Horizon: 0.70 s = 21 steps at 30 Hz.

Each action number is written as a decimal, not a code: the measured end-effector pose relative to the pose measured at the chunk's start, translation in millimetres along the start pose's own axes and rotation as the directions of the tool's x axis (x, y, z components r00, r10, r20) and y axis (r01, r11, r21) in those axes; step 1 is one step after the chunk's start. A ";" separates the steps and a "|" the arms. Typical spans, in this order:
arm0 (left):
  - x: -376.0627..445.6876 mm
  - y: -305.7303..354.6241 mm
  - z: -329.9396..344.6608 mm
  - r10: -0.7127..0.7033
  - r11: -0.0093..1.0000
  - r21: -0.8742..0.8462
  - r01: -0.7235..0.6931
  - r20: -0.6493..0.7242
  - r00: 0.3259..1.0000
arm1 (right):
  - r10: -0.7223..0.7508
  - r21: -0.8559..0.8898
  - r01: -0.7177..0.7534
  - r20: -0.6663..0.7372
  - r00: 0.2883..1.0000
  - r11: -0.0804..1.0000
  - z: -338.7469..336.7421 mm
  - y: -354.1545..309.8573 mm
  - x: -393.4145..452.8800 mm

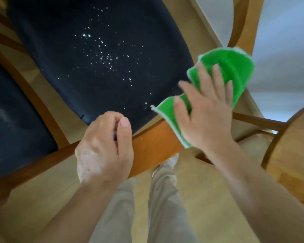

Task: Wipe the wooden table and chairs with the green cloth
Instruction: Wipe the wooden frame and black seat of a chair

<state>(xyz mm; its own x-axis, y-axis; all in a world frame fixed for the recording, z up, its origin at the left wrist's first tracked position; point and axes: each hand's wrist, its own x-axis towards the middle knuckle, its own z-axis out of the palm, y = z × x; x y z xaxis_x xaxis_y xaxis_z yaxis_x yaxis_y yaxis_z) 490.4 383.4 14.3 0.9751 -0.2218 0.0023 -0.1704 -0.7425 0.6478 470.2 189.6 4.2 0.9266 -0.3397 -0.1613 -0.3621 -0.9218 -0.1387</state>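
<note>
Green cloth (232,72) sat right of centre, half on the chair's dark seat (95,58), half off its edge.

Right hand (205,109) lay flat-fingered on it; left hand (104,148) was curled round the wooden chair rail (158,137). I'd sweep the 1 patch of white crumbs (104,57) toward the edge, steadily. Cloth and fingers were blurred, and the round table (291,146) was cut off at right.

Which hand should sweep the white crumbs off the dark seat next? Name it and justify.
Right. The right hand already lies flat on the green cloth at the seat's edge beside the crumbs; the left hand grips the wooden chair rail.
</note>
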 end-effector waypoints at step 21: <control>4.0 6.2 2.3 -0.105 0.942 0.336 0.003 0.285 0.953 | 0.587 0.690 -0.444 0.034 0.809 0.572 18.1 -72.7 -68.2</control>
<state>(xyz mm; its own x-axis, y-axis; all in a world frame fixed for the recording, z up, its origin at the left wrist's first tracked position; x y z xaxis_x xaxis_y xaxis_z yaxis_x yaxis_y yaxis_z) 493.0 376.4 16.6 0.9062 -0.3139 -0.2832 -0.2055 -0.9125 0.3538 431.5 283.2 7.6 0.5334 -0.8096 -0.2450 -0.6887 -0.2474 -0.6815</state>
